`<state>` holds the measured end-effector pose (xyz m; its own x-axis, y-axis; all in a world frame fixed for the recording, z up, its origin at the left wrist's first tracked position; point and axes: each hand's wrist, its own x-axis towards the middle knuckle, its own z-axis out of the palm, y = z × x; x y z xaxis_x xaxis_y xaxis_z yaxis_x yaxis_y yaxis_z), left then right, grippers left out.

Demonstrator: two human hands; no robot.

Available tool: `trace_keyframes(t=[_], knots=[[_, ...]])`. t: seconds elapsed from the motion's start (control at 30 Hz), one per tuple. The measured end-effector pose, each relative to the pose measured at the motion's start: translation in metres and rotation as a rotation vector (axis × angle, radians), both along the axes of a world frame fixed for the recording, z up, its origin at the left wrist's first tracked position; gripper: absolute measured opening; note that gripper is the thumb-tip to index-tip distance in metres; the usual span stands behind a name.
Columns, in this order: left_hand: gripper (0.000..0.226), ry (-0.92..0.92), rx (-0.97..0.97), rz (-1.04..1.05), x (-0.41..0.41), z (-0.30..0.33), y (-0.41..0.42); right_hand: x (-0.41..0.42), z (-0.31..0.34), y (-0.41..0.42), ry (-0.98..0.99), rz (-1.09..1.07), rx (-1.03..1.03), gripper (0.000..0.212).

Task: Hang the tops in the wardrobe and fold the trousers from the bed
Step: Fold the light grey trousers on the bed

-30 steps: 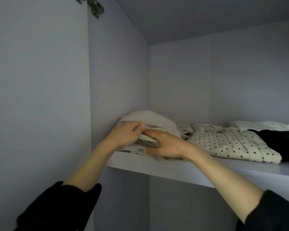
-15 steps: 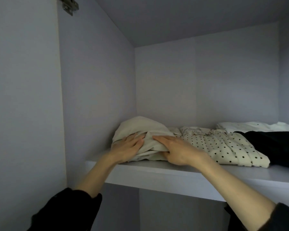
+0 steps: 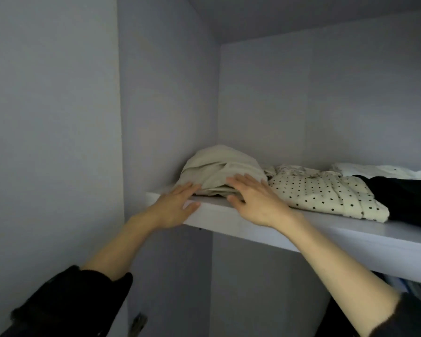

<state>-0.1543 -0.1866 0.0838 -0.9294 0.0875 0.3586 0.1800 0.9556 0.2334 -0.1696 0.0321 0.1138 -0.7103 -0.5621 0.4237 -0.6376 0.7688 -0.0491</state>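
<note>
We reach into a pale grey wardrobe [image 3: 165,93] whose white shelf [image 3: 326,235] crosses the middle of the frame. At its left end lies a folded beige pair of trousers [image 3: 219,171]. Our left hand [image 3: 174,207] rests flat at the shelf edge, fingers [image 3: 188,188] straight, tips touching the fabric, holding nothing. Our right hand [image 3: 255,200] lies open against the bundle's front, gripping nothing. To the right sit a cream black-dotted garment [image 3: 321,193], a black garment [image 3: 408,198] and white cloth [image 3: 374,170] behind. Black sleeves [image 3: 66,305] fill the lower corners.
</note>
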Motion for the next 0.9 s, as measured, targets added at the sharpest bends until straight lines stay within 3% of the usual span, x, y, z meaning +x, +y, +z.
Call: trace_keyframes(t=[0.1,0.2,0.43,0.6,0.9], knots=[[0.052,0.113,0.115,0.018,0.062,-0.011,-0.004,0.032,-0.010,-0.021,0.002,0.118,-0.074,0.052],[0.046,0.226,0.201,0.162,0.120,-0.024,-0.017,0.065,-0.028,-0.049,0.028,0.222,-0.168,0.048],[0.030,0.224,0.493,0.332,0.281,-0.073,-0.050,0.171,-0.088,-0.122,-0.208,0.516,-0.182,0.038],[0.028,0.328,0.650,0.526,0.440,-0.109,-0.062,0.295,-0.125,-0.176,-0.401,0.793,-0.187,0.032],[0.026,0.355,0.679,1.069,0.713,-0.166,-0.051,0.538,-0.176,-0.241,-0.672,1.187,-0.083,0.030]])
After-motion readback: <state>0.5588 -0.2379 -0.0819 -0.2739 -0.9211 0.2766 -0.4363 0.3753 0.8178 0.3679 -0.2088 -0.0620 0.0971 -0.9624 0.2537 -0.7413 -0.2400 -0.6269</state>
